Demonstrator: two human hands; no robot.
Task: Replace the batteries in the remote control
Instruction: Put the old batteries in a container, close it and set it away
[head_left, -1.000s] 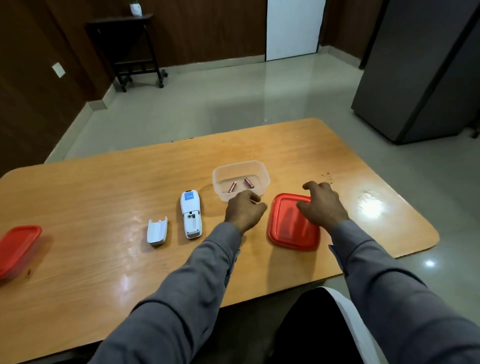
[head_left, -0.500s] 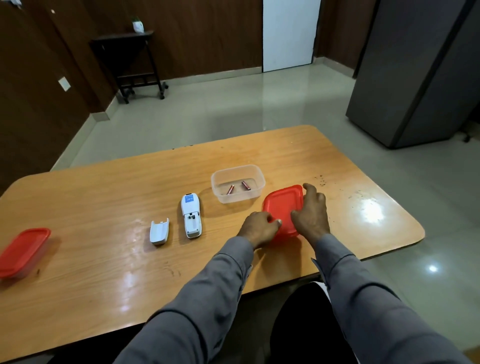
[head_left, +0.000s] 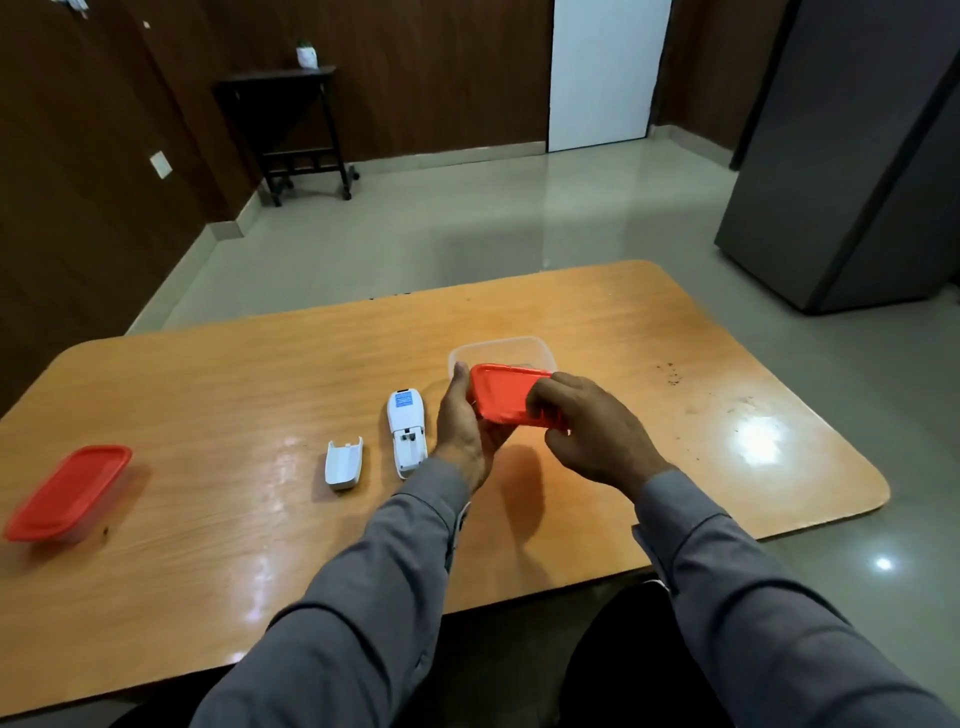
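Note:
A white remote control (head_left: 407, 433) lies face down on the wooden table (head_left: 208, 405), its battery bay uncovered. Its white battery cover (head_left: 343, 462) rests just to the left. Both hands hold a red lid (head_left: 501, 392) in the air, tilted, in front of a clear plastic container (head_left: 501, 349). My left hand (head_left: 465, 431) grips the lid's left edge. My right hand (head_left: 592, 431) grips its right side. The lid hides the inside of the container, so the batteries cannot be seen.
A second container with a red lid (head_left: 65, 491) sits at the table's left edge. Beyond the table are a dark side table (head_left: 291, 130) by the wall, a white door (head_left: 602, 73) and a grey cabinet (head_left: 852, 171) on the right.
The red lid lay flat on the table to the right of the container. Both hands took hold of it and lifted it up and left, over the container's near side.

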